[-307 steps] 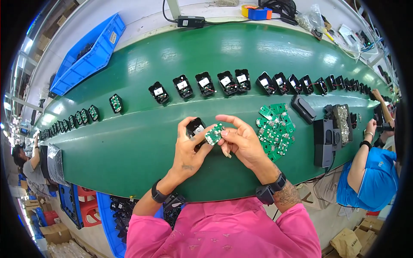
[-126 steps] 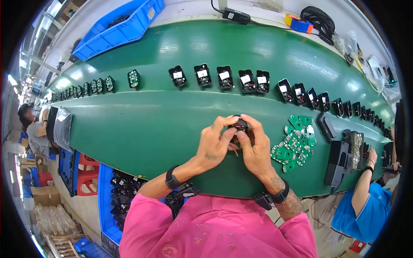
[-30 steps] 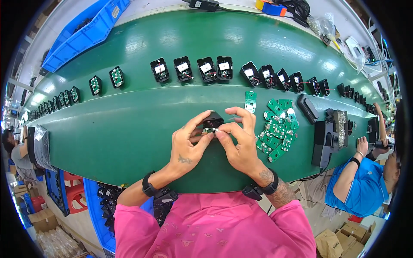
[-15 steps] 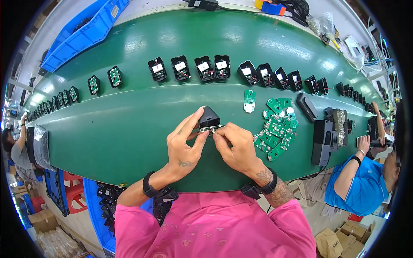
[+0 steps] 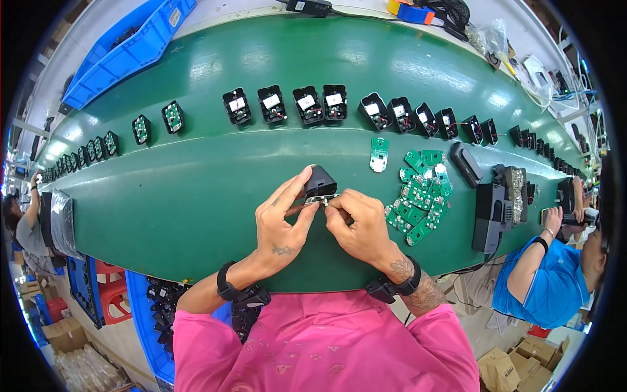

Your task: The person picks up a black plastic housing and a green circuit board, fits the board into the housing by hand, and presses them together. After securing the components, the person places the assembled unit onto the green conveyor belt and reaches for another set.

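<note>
My left hand is closed round a small black plastic housing, its fingers along the left side and its thumb at the near edge. A green circuit board shows edge-on at the near side of the housing. At the right end of that board my right hand is pinched, thumb and forefinger together. A small pale part sits by the fingertips, too small to make out. Both hands are above the green worktop, and the fingers hide the inside of the housing.
Right of my hands lies a pile of green circuit boards, with a single board behind it. Open black housings line the back. A dark device stands at right, near a person in blue. A blue crate is far left.
The housing in my left hand has tilted a little and come slightly nearer. My right fingers stay at the board's edge. Along the back, the row of housings has shifted slightly left.
</note>
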Motion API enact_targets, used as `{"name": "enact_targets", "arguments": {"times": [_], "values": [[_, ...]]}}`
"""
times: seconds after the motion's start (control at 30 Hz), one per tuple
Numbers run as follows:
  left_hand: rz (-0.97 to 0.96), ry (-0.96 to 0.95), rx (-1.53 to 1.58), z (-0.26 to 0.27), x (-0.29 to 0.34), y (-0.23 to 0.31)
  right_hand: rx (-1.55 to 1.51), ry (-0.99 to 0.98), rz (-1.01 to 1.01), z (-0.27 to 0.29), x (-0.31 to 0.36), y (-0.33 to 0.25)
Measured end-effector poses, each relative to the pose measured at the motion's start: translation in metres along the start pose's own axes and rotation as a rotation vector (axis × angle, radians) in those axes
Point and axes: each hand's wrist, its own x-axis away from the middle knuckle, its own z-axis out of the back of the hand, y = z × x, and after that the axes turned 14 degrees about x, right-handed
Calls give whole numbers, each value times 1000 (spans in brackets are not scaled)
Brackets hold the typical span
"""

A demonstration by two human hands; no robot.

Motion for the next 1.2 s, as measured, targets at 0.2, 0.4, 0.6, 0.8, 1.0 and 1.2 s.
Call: {"name": "enact_targets", "arguments": {"times": [0.2,0.4,0.6,0.8,1.0,1.2], "values": [[-177,-38,-139,1,0,-6,-35,3,-22,2,0,-1],[-29,-29,-62,-2,-2,0,-15,-86,72,10,-3,7],[-221,-41,-287,0,1,-14,-3,-88,54,8,-2,8],[-196,-34,-294,-5,2,-13,88,-29,2,-1,2,9],[127,9,169,-7,-9,2,87,131,-166,12,-3,3],[224,-146,192,-4,-14,7,-323,-117,-411,15,-2,14]]}}
